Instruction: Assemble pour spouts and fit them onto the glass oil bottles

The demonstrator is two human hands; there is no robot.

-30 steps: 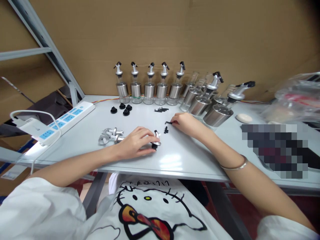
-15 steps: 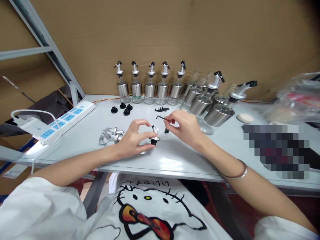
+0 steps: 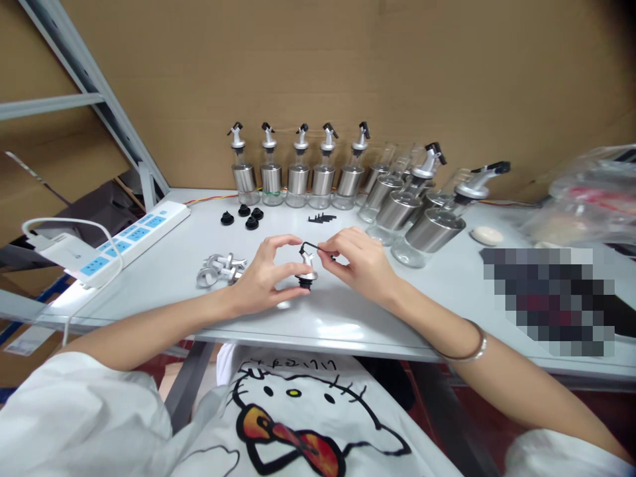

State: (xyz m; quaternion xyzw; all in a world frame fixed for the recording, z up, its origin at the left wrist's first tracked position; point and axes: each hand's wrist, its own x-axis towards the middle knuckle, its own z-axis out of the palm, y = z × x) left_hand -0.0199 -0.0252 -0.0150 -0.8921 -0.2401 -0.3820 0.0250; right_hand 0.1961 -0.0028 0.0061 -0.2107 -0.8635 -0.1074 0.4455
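Note:
My left hand (image 3: 263, 278) grips a silver pourer spout (image 3: 307, 270) with a black ribbed stopper at its base, held upright just over the table. Between the thumb and fingers of my right hand (image 3: 355, 262) is a thin bent black lever (image 3: 311, 246). Its hooked end is at the tip of the spout; whether it is seated there I cannot tell. Left of my left hand lies a pile of silver spout parts (image 3: 221, 270). Several black stoppers (image 3: 252, 224) sit farther back, and more black levers (image 3: 322, 217) lie beyond my hands.
A row of glass bottles with steel sleeves (image 3: 298, 179) and pourers stands along the cardboard wall. More bottles (image 3: 434, 228) crowd the right. A white power strip (image 3: 134, 235) with a plugged-in charger lies left. A white oval object (image 3: 487, 235) and plastic bags (image 3: 591, 195) are at right.
My right hand has moved left and slightly down, bringing the hooked end of the black lever to the spout's tip. My left hand keeps holding the spout in nearly the same place.

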